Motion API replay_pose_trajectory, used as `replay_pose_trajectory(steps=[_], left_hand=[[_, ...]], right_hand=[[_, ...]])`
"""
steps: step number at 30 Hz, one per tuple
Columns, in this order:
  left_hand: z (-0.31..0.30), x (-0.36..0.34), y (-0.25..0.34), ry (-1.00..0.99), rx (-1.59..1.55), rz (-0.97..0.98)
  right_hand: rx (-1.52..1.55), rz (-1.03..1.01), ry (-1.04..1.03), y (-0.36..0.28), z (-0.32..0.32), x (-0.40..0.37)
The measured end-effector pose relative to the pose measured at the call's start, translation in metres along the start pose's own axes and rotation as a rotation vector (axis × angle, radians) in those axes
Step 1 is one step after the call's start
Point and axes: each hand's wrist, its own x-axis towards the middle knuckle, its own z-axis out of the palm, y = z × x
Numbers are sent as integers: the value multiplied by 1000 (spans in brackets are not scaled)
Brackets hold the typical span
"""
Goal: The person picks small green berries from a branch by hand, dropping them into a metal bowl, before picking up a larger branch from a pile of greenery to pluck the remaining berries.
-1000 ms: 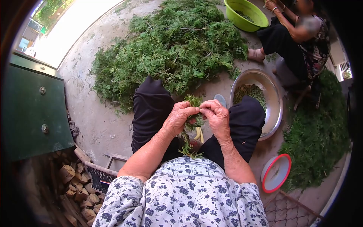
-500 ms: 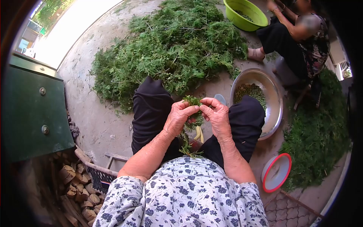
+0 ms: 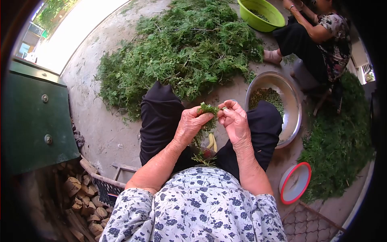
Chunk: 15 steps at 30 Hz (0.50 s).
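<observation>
Between my knees, my left hand (image 3: 192, 124) is closed round a green leafy sprig (image 3: 206, 126), whose lower end hangs toward my lap. Just to its right, my right hand (image 3: 234, 122) has its thumb and forefinger pinched beside the sprig's top, on something small that I cannot make out. Past my right knee lies a wide metal basin (image 3: 293, 105) with many small green berries (image 3: 267, 98) in it. A large heap of cut green branches (image 3: 181, 56) spreads over the ground in front of me.
A co-worker (image 3: 314, 44) sits at the upper right beside a lime-green basin (image 3: 258, 20). A red-rimmed white bowl (image 3: 296, 183) and more greenery (image 3: 334, 149) lie at the right. Chopped firewood (image 3: 86, 201) and a green metal box (image 3: 40, 121) are at the left.
My right hand has moved slightly right, away from my left hand, and turned so that more of its palm shows. My left hand still holds the sprig.
</observation>
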Motion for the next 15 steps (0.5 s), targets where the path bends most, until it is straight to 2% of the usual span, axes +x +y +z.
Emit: replay_pose_trajectory(steps=[2, 3, 5, 10, 13, 15], left_hand=[[-5, 6, -12, 37, 358, 212], [-5, 7, -15, 37, 358, 212], [-1, 8, -18, 92, 611, 588], [3, 4, -18, 100, 763, 678], [3, 4, -18, 96, 848, 719], [2, 4, -21, 103, 883, 724]], right_hand=[[-22, -40, -6, -3, -5, 2], [-8, -31, 13, -6, -5, 2], [-64, -21, 12, -11, -3, 0], [-349, -17, -18, -13, 5, -6], [-842, -227, -131, -10, 13, -10], [-887, -243, -102, -8, 16, -12]])
